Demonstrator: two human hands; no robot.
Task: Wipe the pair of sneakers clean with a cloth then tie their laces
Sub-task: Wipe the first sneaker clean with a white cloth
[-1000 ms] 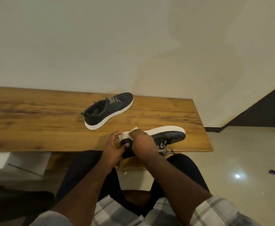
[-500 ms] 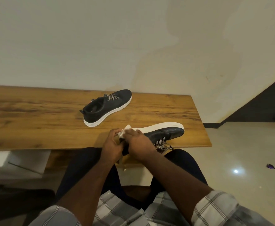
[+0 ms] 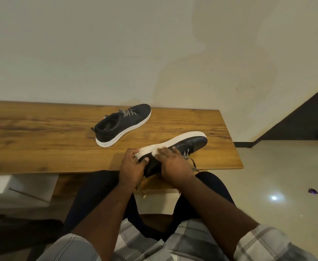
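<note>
Near sneaker (image 3: 188, 146), black with a white sole, tipped on its side at the front edge of the tabletop (image 3: 41, 147), sole turned toward the wall and toe pointing right. Its patterned laces (image 3: 189, 160) hang loose over the tabletop edge toward the person's lap.

Cloth (image 3: 148, 150), white, lies against the heel end of the white sole, between the two hands.

Left hand (image 3: 131, 166): grip closed round the heel of the near sneaker, thumb on the dark upper, fingers curled over the sole end and touching the cloth. Forearm rises from the lower left of the view.

Right hand (image 3: 173, 164): laid over the side of the same sneaker, fingers bent forward with their tips on the cloth, pressing it to the sole edge. Whether the cloth is pinched or only pressed cannot be told. Forearm enters from the lower right, with a checked sleeve (image 3: 258, 243) at the elbow.

Far sneaker (image 3: 122, 125): upright on its sole farther back on the tabletop, well apart from both hands, toe toward the upper right, laces untied.

A small purple scrap (image 3: 313, 191) lies on the pale floor (image 3: 286, 166) at right.
</note>
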